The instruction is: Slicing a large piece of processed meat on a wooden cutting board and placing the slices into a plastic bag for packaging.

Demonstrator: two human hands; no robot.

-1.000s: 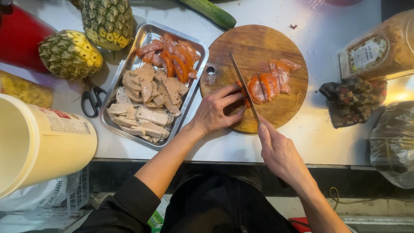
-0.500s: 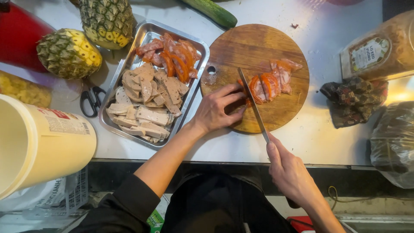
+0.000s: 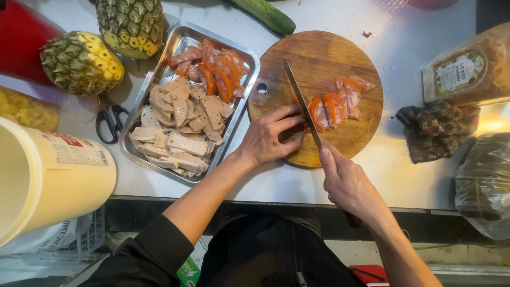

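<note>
Now right hand (image 3: pixel 348 183) fingers grip the knife (image 3: pixel 302 103); left hand (image 3: pixel 268 138) fingers press red-rimmed sausage slices (image 3: pixel 340 103).

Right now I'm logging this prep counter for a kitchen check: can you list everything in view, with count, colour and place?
Cutting board: one, round, brown wood, centre.
Sliced meat on board: small pile, red-pink, right of blade.
Knife: one, steel, across board.
Metal tray: one, silver, left of board, holding tan and reddish slices.
Pineapples: two, yellow-green, upper left.
Scissors: one, black, beside tray.
Cucumber: one, green, top.
Bucket: one, cream, left edge.
Bags: several, right side.
Left hand: steadying the meat.
Right hand: gripping the knife.
</note>
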